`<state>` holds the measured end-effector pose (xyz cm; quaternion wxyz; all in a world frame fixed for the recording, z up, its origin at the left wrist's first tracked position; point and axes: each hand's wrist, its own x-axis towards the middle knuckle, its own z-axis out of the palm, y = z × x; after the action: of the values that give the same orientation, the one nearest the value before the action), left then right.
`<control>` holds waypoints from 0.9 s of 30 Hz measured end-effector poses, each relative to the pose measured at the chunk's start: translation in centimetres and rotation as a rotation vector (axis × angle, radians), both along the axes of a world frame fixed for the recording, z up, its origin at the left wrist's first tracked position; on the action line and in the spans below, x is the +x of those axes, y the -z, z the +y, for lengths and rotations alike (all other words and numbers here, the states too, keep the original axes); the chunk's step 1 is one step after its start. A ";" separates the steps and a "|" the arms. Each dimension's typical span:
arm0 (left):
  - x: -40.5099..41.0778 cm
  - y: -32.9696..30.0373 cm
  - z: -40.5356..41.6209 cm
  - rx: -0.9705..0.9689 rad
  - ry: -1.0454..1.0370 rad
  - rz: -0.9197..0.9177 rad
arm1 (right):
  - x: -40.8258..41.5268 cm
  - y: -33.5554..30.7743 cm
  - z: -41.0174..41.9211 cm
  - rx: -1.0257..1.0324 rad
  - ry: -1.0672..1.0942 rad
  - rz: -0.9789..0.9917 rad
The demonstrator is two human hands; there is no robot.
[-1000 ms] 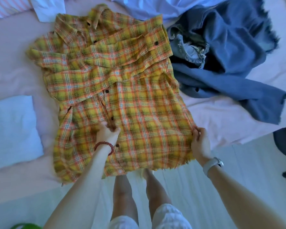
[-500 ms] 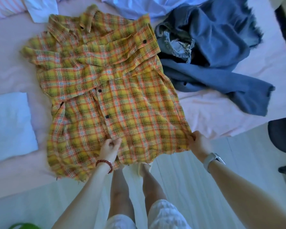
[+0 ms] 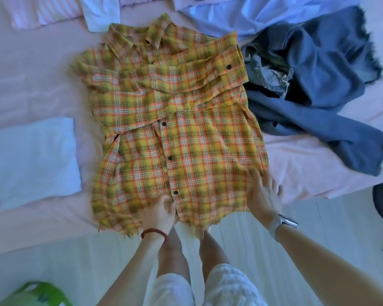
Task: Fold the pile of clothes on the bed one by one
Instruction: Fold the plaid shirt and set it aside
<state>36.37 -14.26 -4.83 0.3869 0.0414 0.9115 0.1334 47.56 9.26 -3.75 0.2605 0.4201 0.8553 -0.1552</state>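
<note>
Pale pink sheets cover the bed (image 3: pixel 31 89), and she stands at its near edge on a light wooden floor (image 3: pixel 307 217). Her left hand (image 3: pixel 158 214), a red bead bracelet (image 3: pixel 154 232) at the wrist, has its fingers curled round the bottom hem of a yellow and orange plaid button-up shirt (image 3: pixel 186 133), pinching the cloth by the button placket. Her right hand (image 3: pixel 263 195), blurred, lies with fingers spread fairly straight on the hem's right corner, pressing rather than gripping; a pale-strapped wristwatch (image 3: pixel 282 224) sits just behind it. That shirt lies face up in the middle of the bed, collar away from her, sleeves folded across the chest, frayed hem hanging over the mattress edge. Just beside it on the right sprawls a crumpled blue denim garment (image 3: pixel 318 80) with ragged edges. On the left, apart from the shirt, rests a folded white cloth (image 3: pixel 31 160); a light blue garment (image 3: pixel 241 16) lies beyond the collar
</note>
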 end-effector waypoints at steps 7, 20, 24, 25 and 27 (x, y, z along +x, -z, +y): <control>-12.7 -3.7 0.6 0.274 0.064 0.229 | -13.6 -2.7 -2.2 -0.027 -0.317 0.308; -33.4 1.3 2.0 -0.278 0.570 0.155 | -32.3 -0.3 5.6 0.162 -0.615 -0.009; -34.6 2.0 2.0 -0.295 0.494 0.173 | -32.7 0.9 7.9 0.144 -0.578 -0.397; -35.1 1.3 2.7 -0.232 0.497 0.289 | -33.2 0.8 8.1 0.156 -0.599 -0.381; -36.6 0.6 4.1 -0.065 0.489 0.550 | -35.2 0.0 8.4 0.253 -0.665 -0.168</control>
<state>-0.24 -10.14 -5.46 0.1492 0.2798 0.9484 -0.0080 12.41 17.69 -3.71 0.3121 0.1592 0.9332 0.0803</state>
